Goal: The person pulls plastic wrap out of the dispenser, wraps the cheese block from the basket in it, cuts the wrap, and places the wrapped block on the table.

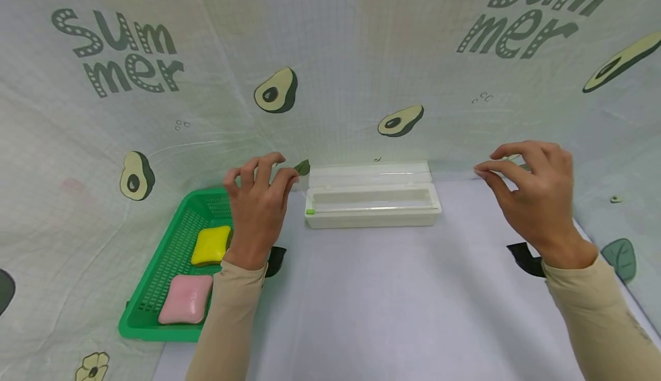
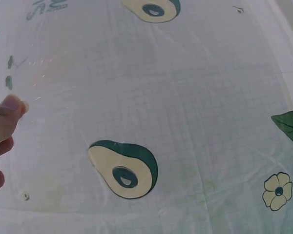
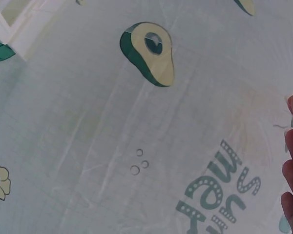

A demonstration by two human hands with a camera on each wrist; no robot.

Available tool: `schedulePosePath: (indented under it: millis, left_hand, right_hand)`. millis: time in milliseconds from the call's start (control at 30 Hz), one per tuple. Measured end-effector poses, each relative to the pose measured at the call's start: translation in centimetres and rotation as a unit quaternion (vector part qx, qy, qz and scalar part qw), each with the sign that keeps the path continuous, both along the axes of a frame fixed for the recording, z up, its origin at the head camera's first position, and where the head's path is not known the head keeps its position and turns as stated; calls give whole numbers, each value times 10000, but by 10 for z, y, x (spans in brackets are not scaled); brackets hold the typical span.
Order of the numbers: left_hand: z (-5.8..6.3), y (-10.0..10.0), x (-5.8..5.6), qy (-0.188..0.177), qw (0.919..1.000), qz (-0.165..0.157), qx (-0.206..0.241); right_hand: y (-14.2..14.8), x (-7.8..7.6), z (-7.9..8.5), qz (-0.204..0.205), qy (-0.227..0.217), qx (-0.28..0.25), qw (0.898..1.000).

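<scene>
A white cling film dispenser (image 1: 373, 219) stands at the back of the table, its clear-windowed lid (image 1: 369, 174) tipped back against the wall covering. Left of the dispenser, my left hand (image 1: 256, 209) is raised, thumb and forefinger pinched together. My right hand (image 1: 539, 197) is held up well to the right, thumb and fingertips meeting in a pinch. Faint streaks and glints show a sheet of clear cling film (image 3: 119, 146) spread between the hands; its edges are hardly visible. In the left wrist view, glints lie right beside the thumb (image 2: 9, 109).
Under my left forearm sits a green basket (image 1: 155, 266) holding a yellow pad (image 1: 210, 245) and a pink pad (image 1: 186, 299), both cushion-shaped. A small green slider (image 1: 310, 212) is on the dispenser's left front edge. Avocado-printed sheeting (image 1: 335, 42) hangs behind the white table (image 1: 372, 306).
</scene>
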State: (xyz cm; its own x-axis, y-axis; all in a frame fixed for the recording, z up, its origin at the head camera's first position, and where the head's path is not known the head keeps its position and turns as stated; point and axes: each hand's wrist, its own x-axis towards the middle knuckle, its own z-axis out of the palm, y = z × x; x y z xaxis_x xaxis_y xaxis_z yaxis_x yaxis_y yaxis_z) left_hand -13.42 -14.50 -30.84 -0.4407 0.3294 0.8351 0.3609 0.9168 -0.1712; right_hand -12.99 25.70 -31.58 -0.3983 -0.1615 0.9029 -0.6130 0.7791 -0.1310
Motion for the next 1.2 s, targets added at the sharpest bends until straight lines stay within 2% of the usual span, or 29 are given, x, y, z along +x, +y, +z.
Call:
schedulePosePath:
  millis: [333, 700, 900, 1200]
  left_hand:
    - [11, 0, 4, 140, 9998, -91, 83]
    - [22, 0, 3, 354, 9987, -250, 280]
    - [30, 1, 2, 487, 9977, -327, 346]
    - [39, 2, 4, 568, 9970, -341, 397]
  right_hand:
    - [-1, 3, 10, -46, 223, -41, 9997]
    - [-4, 6, 23, 62, 517, -407, 9978]
    - [-4, 7, 30, 24, 547, -385, 9978]
    - [-13, 10, 40, -29, 863, -762, 9933]
